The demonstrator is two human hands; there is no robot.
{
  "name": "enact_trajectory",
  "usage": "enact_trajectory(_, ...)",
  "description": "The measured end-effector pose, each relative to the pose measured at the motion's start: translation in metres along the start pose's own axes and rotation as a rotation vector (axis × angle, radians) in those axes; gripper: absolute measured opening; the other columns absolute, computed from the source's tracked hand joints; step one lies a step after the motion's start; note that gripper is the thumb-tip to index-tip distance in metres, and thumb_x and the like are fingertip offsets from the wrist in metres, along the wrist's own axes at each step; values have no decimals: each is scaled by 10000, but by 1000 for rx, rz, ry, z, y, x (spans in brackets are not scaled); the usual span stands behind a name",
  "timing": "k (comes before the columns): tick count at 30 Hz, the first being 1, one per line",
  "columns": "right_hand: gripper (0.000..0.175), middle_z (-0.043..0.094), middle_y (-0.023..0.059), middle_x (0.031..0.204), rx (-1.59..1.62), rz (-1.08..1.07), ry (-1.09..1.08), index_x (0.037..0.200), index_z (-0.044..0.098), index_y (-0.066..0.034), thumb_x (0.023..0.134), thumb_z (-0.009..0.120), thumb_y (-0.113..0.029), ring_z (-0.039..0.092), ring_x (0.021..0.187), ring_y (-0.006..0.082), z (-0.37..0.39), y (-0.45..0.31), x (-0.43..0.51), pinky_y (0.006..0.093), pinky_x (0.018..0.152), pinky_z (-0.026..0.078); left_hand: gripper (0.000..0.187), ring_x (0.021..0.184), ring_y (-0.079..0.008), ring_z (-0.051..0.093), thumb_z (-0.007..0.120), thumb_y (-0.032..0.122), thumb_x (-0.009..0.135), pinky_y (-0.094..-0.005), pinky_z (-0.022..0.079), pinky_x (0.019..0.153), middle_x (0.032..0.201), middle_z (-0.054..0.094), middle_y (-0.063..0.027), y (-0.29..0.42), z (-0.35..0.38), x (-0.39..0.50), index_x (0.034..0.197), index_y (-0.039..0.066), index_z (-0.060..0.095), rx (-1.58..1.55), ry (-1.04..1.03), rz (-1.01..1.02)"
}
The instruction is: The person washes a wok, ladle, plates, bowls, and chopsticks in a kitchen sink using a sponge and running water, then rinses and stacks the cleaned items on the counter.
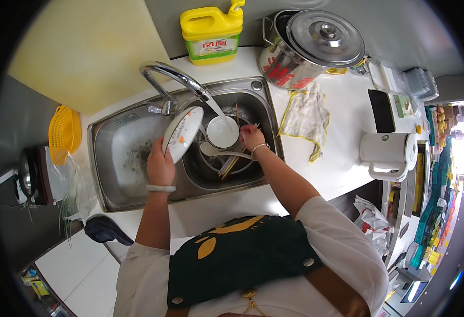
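My left hand (161, 162) grips a white patterned bowl (184, 132) by its lower edge. The bowl is tipped on its side above the divider of the double steel sink (184, 190). In the right basin my right hand (252, 138) has its fingers at the right rim of a small white bowl (222, 132). Water from the chrome faucet (182, 77) runs into this small bowl. A white soup spoon (224, 151) lies just below it, its handle reaching towards my right wrist. Several chopsticks (229, 166) rest in the same basin, partly hidden.
Foamy water (131, 146) fills the left basin. Behind the sink stand a yellow detergent jug (212, 35) and a large steel pot (291, 59) with its lid askew. A cloth (305, 119) and a white kettle (388, 152) are to the right, a yellow basket (63, 128) to the left.
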State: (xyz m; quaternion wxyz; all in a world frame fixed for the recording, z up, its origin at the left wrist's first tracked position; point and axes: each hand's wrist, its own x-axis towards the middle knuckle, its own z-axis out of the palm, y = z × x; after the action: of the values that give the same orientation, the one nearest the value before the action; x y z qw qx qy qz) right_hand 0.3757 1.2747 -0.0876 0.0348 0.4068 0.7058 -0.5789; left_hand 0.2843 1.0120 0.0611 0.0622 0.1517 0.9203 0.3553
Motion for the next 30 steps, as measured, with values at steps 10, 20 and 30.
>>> enact_trajectory(10, 460, 607, 229, 1031, -561, 14, 67, 1208, 457, -54, 760, 550, -106, 592, 962, 358, 21, -21, 15, 418, 849, 465, 305, 927, -240, 577, 440, 75, 863, -349, 442, 830, 1033, 589, -169, -42, -24, -28, 1141, -46, 482, -400, 133, -217)
enact_trajectory(20, 454, 598, 131, 861, 616, 222, -208, 1214, 373, -166, 803, 536, -66, 589, 522, 191, -4, -13, -43, 321, 414, 511, 371, 954, -208, 555, 482, 94, 841, -319, 442, 852, 1094, 567, -127, -72, -27, -30, 1185, -46, 472, -945, 153, -399)
enact_trajectory(30, 620, 432, 189, 1154, -975, -711, -87, 1201, 398, -125, 655, 683, -197, 610, 810, 341, -22, -75, -100, 420, 658, 512, 336, 882, -285, 584, 503, 172, 895, -336, 495, 739, 1028, 584, -183, -83, -29, -35, 1193, 16, 503, 298, 311, 64)
